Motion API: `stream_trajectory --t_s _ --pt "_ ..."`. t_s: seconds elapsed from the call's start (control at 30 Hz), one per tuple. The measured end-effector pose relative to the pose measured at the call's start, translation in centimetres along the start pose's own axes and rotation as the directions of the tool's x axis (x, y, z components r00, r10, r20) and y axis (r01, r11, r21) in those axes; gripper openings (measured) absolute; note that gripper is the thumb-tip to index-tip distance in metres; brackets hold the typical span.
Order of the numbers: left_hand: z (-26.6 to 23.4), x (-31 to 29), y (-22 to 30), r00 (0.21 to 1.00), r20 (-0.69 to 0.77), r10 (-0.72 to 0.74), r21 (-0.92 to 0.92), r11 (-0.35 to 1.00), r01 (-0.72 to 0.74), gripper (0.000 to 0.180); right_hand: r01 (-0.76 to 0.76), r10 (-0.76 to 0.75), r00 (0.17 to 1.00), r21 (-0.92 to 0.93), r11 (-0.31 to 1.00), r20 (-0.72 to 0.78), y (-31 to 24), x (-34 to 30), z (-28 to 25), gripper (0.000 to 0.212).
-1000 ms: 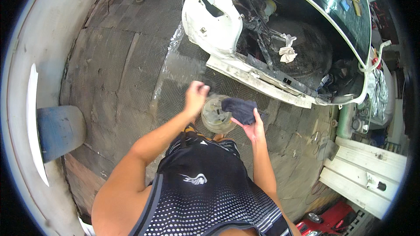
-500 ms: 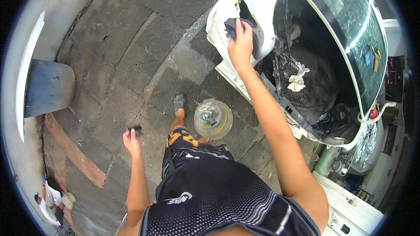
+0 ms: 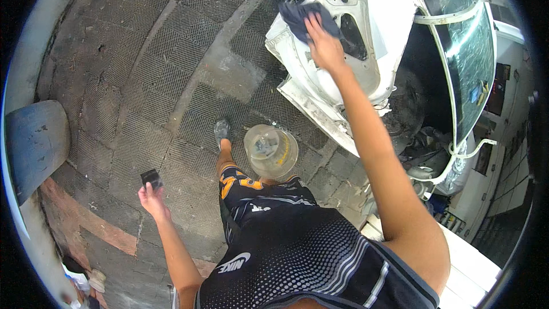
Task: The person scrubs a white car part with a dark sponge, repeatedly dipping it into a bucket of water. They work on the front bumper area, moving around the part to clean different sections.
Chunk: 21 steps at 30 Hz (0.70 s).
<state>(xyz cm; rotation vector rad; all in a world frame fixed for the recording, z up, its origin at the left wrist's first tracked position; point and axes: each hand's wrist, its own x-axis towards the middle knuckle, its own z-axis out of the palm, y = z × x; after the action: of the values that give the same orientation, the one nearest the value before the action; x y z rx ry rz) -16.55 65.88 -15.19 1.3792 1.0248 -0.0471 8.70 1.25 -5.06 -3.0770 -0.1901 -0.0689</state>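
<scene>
My right hand (image 3: 327, 47) is stretched out over a dark grey cloth (image 3: 297, 20), pressing it against the far left part of a white car body panel (image 3: 363, 74). The cloth lies partly spread, its loose end out past my fingertips to the left. Beside the cloth, to its right, is a dark cut-out in the panel. Low on the left, away from the car, my left hand (image 3: 152, 199) pinches a small flat black square piece (image 3: 151, 179) between thumb and fingers. What that piece is made of I cannot make out.
A translucent bucket (image 3: 274, 157) with water and pale pieces inside stands by my feet on the patterned floor tiles (image 3: 154, 68). At the left wall is a blue barrel (image 3: 37, 143). Car glass (image 3: 469, 63) and a bent white bar (image 3: 477, 147) lie to the right.
My right hand has shifted slightly up and right, and the bunched cloth is now spread wider. My left hand has dropped lower left, its black piece turned flat side up. The view has shifted.
</scene>
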Motion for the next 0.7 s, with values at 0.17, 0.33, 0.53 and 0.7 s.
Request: stream_trajectory --t_s 0.17,0.33,0.53,0.7 --pt "1.2 2.3 -1.5 0.998 0.021 -0.051 0.016 0.999 0.051 0.021 -0.411 0.425 0.902 -0.143 0.9 0.079 -1.6 -11.3 1.2 0.062" --pt "2.3 0.8 -3.0 0.986 0.073 -0.148 -0.011 0.989 0.15 0.026 -0.547 0.547 0.837 -0.014 0.837 -0.016 -2.4 -13.1 2.8 0.06" --pt "0.5 -0.1 -4.9 0.979 -0.061 -0.193 0.05 0.979 0.196 0.028 0.044 -0.027 0.986 -0.101 0.994 0.164 0.2 -2.2 0.6 0.068" --pt "0.8 1.2 -3.8 0.996 -0.017 -0.085 0.042 0.995 0.086 0.017 0.362 -0.127 0.888 -0.502 0.785 0.441 -0.2 4.4 4.2 0.05"
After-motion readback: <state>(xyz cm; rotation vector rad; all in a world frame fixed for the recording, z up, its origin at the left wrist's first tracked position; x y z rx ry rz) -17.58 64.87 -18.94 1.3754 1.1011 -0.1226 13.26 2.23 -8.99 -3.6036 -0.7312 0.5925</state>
